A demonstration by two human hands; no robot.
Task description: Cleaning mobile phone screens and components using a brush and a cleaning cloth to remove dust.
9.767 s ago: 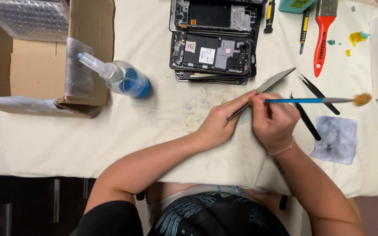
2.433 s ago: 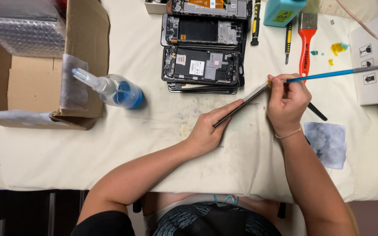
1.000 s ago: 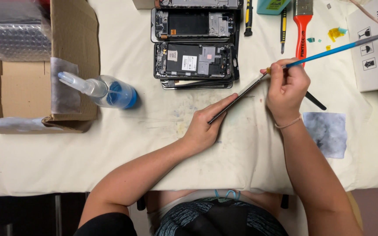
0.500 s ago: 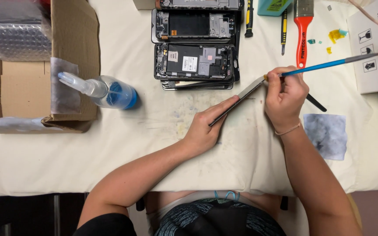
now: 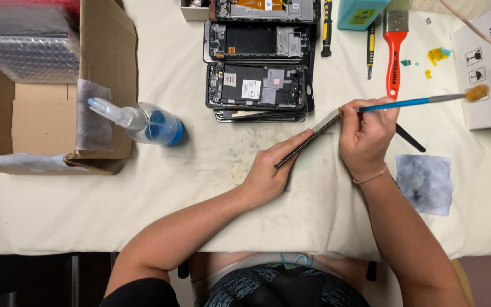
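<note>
A cardboard box (image 5: pixel 46 108) sits at the tabletop's (image 5: pixel 143 199) left edge, with opened phones (image 5: pixel 257 85) stacked at the far edge. Mid-table, the left hand (image 5: pixel 268 173) grips a thin flat panel (image 5: pixel 308 138) held on edge, and the right hand (image 5: pixel 367 136) pinches a blue-handled brush (image 5: pixel 413 103) at the panel's upper end.

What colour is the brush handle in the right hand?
Blue handle, gripped by the right hand; head view.
</note>
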